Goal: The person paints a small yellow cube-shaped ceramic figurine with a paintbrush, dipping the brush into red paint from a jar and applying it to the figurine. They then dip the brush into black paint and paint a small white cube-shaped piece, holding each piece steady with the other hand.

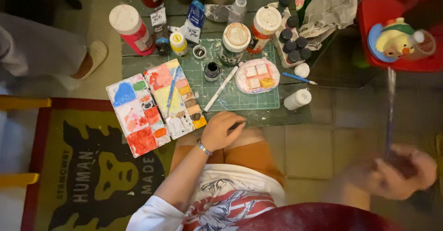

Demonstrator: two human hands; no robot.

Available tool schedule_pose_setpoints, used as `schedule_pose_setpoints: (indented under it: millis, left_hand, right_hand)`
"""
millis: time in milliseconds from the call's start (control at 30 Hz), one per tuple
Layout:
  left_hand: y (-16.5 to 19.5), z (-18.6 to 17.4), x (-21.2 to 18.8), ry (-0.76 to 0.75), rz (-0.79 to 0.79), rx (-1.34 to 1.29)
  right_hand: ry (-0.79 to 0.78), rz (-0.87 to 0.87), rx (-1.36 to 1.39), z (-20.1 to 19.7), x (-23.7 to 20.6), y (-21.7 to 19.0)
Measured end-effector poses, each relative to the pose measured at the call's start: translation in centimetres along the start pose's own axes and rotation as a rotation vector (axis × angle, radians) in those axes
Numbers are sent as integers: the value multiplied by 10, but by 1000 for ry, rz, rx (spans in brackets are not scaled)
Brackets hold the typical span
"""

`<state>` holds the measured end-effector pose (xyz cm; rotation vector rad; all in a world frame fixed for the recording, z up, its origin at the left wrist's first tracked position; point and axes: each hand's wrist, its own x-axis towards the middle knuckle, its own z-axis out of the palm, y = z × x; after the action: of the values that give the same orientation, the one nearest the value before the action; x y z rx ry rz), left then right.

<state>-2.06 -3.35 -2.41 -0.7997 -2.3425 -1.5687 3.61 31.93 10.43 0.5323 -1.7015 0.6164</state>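
**A:** Where is the brush [390, 106] held?

**B:** Well off the right edge of the table [295, 115], over the tiled floor. Its lower end is gripped in the right hand [398, 173], with the fingers closed round it. The shaft is pointed up toward the red stool [383, 9] on which the duck figure [394, 39] is stood. The hand is blurred, so the exact grip cannot be told.

**A:** And the left hand [223, 130]?

**B:** It is rested at the near edge of the table, just below the green cutting mat [230, 99]. The fingers are curled down over a small dark thing [238, 125]. Whether that thing is gripped or only touched cannot be told.

**A:** What is laid around it?

**B:** The open palette [154, 106] is set at the near left corner, just beside the wrist. A white pen [221, 88] is laid slantwise on the mat, and the pink moulded piece [257, 75] is placed beyond it.

**A:** How might the brush be handled well?

**B:** A long shaft gripped at its end is likely swung wide, so a hold nearer the tip would probably be steadier. The loaded tip is best kept away from the duck figure and the white bottle [297, 98] at the right edge.
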Motion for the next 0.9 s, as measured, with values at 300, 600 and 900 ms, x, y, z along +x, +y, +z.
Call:
schedule_pose_setpoints:
  millis: [300,600,900]
  left_hand:
    - [24,-11,6,100,-150,-84]
    - [-22,-59,78,407,-324,648]
    - [-14,-59,79,325,-266,612]
  right_hand:
    - [-666,863,-442,-27,-111,-18]
    - [-407,614,-308,-34,-79,-28]
    - [-522,366,-7,-76,-72,-32]
